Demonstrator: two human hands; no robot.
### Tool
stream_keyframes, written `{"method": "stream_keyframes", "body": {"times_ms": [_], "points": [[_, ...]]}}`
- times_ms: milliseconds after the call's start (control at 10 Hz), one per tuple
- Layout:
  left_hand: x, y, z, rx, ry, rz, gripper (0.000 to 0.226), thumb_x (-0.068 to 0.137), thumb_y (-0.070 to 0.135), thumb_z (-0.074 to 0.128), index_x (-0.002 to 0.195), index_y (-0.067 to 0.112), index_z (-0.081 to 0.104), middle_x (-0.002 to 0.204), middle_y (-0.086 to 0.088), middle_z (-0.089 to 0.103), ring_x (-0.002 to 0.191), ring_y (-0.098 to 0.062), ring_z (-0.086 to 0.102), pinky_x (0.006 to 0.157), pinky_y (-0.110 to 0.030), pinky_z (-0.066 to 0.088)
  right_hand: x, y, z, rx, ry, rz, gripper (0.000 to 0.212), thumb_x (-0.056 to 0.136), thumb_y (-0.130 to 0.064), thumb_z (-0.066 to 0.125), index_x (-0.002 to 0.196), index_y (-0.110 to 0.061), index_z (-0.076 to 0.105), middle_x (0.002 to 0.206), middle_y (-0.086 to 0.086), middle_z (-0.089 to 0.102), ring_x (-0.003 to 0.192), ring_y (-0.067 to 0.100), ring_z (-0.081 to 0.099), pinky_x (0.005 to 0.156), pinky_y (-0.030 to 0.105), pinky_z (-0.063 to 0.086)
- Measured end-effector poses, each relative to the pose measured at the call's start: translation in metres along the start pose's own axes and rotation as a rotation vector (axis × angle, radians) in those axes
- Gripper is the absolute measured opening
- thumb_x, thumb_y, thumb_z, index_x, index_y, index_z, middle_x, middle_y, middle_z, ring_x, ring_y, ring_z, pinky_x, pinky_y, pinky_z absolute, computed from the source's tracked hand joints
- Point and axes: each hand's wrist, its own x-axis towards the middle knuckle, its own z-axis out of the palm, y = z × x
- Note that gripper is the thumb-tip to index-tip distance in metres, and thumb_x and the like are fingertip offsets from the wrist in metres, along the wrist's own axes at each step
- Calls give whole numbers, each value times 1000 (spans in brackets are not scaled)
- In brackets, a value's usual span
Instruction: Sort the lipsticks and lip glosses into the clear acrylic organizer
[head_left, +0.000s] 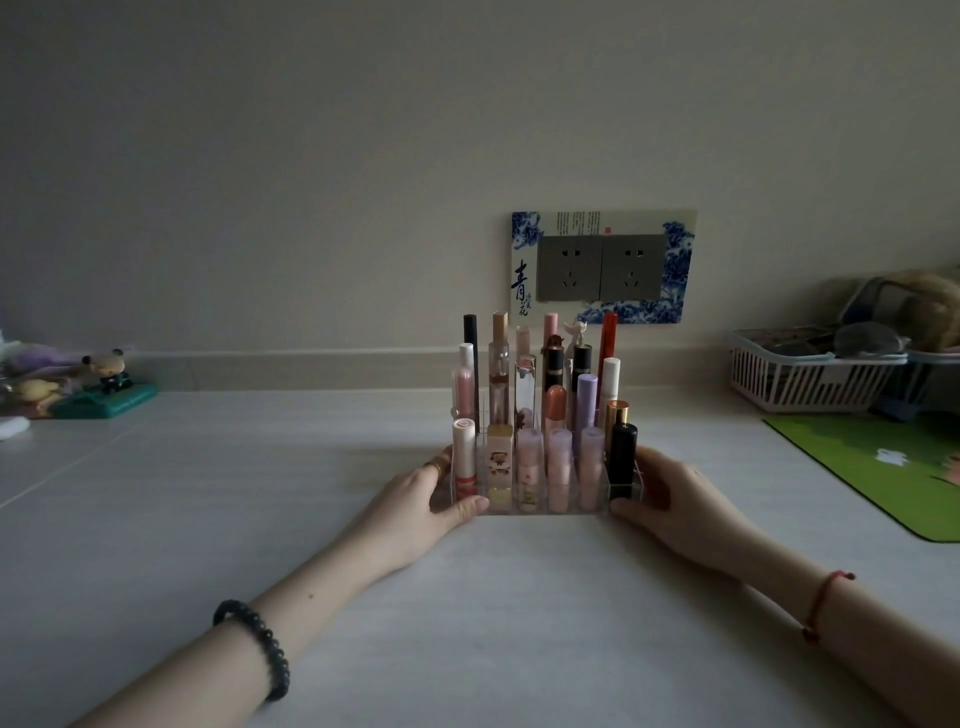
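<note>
Left hand (415, 499) grips the left end of the organizer (540, 512). Its thumb lies along the front lower corner and its fingers wrap round the side wall. One finger wears a ring.

The organizer stands on the bench (519, 623), centre of view and towards the back wall. Lipsticks and glosses (558, 467) stand upright in its compartments, short ones in the front row and taller ones behind, so each cap shows. A black lipstick (622, 457) fills the front right corner. No loose tubes are seen on the bench.

Right hand (675, 504) mirrors the left, cupped round the right end with its thumb at the front corner.

Judgement: sorting is done or nearly so. A hold at both ends suits squaring up or shifting the full rack while keeping it level, so the tall tubes do not tip.

The bench is pale and matte, with faint seams at left. Toy figures (104, 371) sit far left. A double socket (602, 267) in a blue-and-white plate is on the wall behind. A green mat (857, 467) and a white slatted basket (810, 374) lie at right. The light is dim.
</note>
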Motion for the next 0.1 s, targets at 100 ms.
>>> {"method": "stream_keyframes", "body": {"times_ms": [100], "points": [[1, 1, -1, -16, 1, -5, 45, 77, 50, 60, 117, 30, 52, 116, 9, 63, 106, -7, 57, 90, -25, 46, -1, -7, -3, 99, 6, 88, 60, 76, -20, 67, 128, -15, 38, 127, 4, 52, 118, 17, 49, 96, 26, 42]]}}
